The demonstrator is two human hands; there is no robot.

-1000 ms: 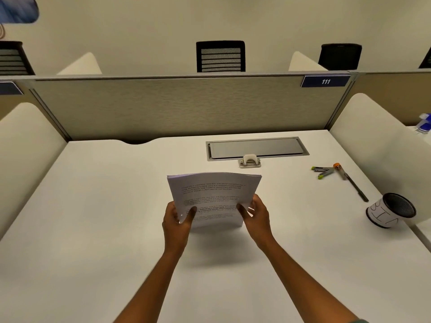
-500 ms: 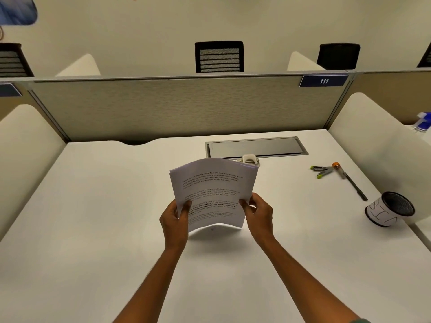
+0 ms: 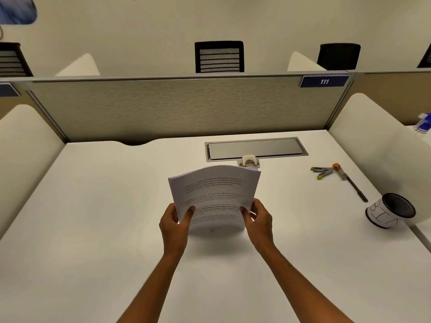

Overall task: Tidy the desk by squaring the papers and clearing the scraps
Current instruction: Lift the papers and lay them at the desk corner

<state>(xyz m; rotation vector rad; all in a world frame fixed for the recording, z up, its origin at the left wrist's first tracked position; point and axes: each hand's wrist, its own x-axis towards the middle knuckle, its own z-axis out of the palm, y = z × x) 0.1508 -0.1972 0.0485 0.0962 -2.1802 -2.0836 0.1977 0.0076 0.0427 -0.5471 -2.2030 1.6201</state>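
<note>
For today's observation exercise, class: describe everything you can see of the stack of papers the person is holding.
The stack of papers is a sheaf of white sheets with blocks of small black print, one line bolder. It is held roughly upright over the white desk, its top edge bowed in a curve. The left hand grips its lower left side and the right hand its lower right, thumbs on the front page. Whether its bottom edge touches the desk cannot be told.

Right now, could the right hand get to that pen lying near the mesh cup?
Probably not yet: the right hand grips the paper stack together with the left hand. Nothing lies across the desk toward the pen.
</note>
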